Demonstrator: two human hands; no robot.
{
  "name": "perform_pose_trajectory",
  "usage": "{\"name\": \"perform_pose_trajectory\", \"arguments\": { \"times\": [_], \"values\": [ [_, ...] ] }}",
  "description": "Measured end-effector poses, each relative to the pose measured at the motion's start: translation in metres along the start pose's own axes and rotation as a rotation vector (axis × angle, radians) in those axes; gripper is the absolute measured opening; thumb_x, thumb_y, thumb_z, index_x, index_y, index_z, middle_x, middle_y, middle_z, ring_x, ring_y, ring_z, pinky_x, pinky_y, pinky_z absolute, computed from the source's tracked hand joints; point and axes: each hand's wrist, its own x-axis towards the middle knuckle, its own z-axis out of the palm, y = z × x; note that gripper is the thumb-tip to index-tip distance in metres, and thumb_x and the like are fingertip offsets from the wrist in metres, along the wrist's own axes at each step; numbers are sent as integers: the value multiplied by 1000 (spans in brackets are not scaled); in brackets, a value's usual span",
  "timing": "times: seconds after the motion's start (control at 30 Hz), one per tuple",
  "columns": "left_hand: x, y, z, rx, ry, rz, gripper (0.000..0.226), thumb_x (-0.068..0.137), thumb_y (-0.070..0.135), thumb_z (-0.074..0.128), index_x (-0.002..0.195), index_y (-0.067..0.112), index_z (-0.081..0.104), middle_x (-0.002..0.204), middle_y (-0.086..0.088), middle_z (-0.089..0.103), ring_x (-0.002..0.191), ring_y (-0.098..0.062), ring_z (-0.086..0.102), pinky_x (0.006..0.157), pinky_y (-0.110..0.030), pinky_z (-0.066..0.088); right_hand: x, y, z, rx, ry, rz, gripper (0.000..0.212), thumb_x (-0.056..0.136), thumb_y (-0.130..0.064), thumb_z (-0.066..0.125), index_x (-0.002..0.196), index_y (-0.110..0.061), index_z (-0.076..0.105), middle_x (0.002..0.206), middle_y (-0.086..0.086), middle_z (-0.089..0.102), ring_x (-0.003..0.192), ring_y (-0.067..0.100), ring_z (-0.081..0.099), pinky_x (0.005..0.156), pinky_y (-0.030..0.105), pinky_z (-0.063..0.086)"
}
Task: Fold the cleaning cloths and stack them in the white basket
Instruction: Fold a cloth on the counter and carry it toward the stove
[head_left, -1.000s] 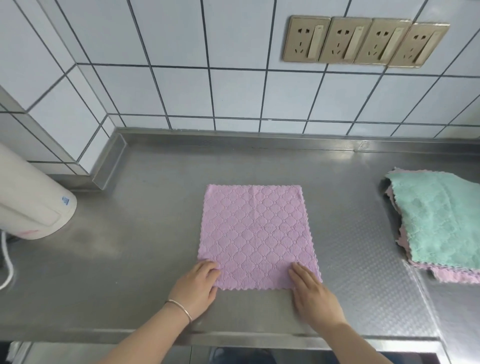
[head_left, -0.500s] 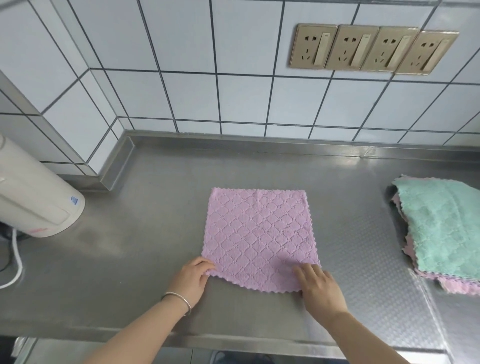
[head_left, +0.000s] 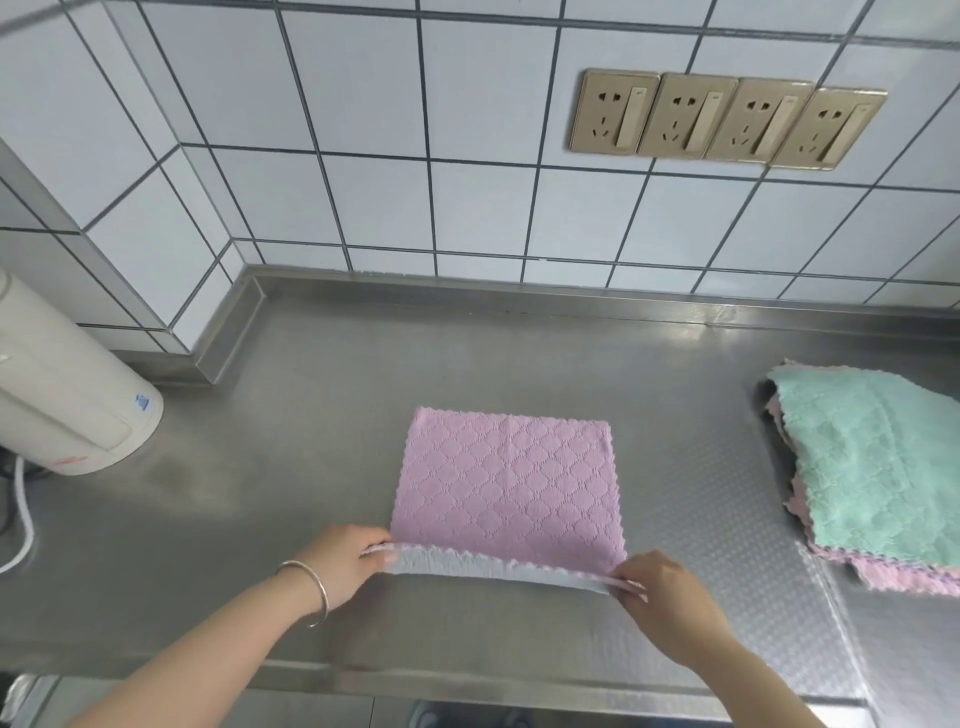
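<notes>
The stainless steel counter (head_left: 260, 467) is running the full width of the view and is bearing everything inspected, with tiled wall (head_left: 363, 130) rising behind it and four wall sockets (head_left: 727, 122) sitting on the tiles at upper right. At the right edge a stack of cloths (head_left: 872, 467), green on top with pink showing beneath, is lying unfolded and awaiting attention. A pale cylindrical appliance (head_left: 67, 395) is lying at the far left. The pink cloth (head_left: 506, 488) is lying flat at the counter's centre, its near edge lifting off the steel and showing a pale grey underside. The left hand (head_left: 343, 564) is pinching the near left corner, fingers and thumb closing on the fabric; the right hand (head_left: 670, 603) is pinching the near right corner likewise. Judgement: the first fold of this cloth is only beginning, no folded cloth is showing anywhere, and the white basket is not appearing in view, so nearly the whole task is remaining.
</notes>
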Motion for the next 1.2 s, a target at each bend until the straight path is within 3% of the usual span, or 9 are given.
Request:
{"name": "perform_pose_trajectory", "arguments": {
  "times": [0.07,0.17,0.33,0.5,0.57,0.67,0.87,1.07,1.2],
  "values": [
    [-3,-2,-6,86,-127,-3,34,93,31,50,62,26,38,59,9,40,55,-7,34,51,-17,25,-3,2,-13,56,-256,71,23,89,-33,58,70,-21,60,66,-7,53,65,9,48,60,22,39],
    [-7,-3,-11,141,-310,-23,38,92,37,51,60,24,34,58,8,35,53,-8,29,51,-22,23,-2,3,-23,68,-464,79,44,87,-30,58,52,-23,32,54,-4,34,52,6,31,50,21,24],
    [-7,-4,-10,81,-481,-55,31,89,38,56,62,26,46,61,13,47,55,-3,40,55,-20,30,4,6,-29,137,-634,102,40,83,-26,61,53,-24,35,46,-12,33,49,4,29,50,19,23],
    [9,-5,-17,-235,-267,-187,24,87,39,60,71,22,58,70,10,61,61,-6,51,61,-18,38,18,8,-28,422,-446,289,18,79,-27,64,69,-14,59,66,-4,52,62,11,47,59,22,35],
    [19,-3,-17,-362,-164,-246,25,88,38,60,81,14,63,82,2,67,68,-12,57,68,-24,44,25,4,-27,592,-329,367,10,84,-18,63,79,-10,68,73,-2,65,68,14,59,63,24,44],
    [33,10,-15,-480,-27,-272,19,91,31,56,92,14,64,94,0,69,82,-16,64,71,-25,46,38,-1,-22,718,-173,468,15,87,-12,61,95,-3,69,90,11,71,86,28,67,78,38,51],
    [64,24,-2,-486,167,-311,26,92,24,55,114,13,64,96,-3,67,85,-20,60,70,-25,42,62,-3,-7,676,-70,585,22,87,-12,58,93,9,61,74,9,54,68,18,48,57,28,32],
    [81,24,2,-398,213,-345,27,91,28,56,109,11,66,89,-8,68,72,-22,55,59,-26,35,74,-2,-2,569,-44,621,14,87,-15,56,75,-7,57,63,4,46,56,18,39,50,27,26],
    [87,21,4,-323,197,-395,30,90,32,56,100,6,68,67,-6,56,60,-22,45,52,-28,30,76,-1,3,550,-24,652,22,87,-17,57,98,1,65,72,8,54,62,19,45,50,26,30]
  ]
}}
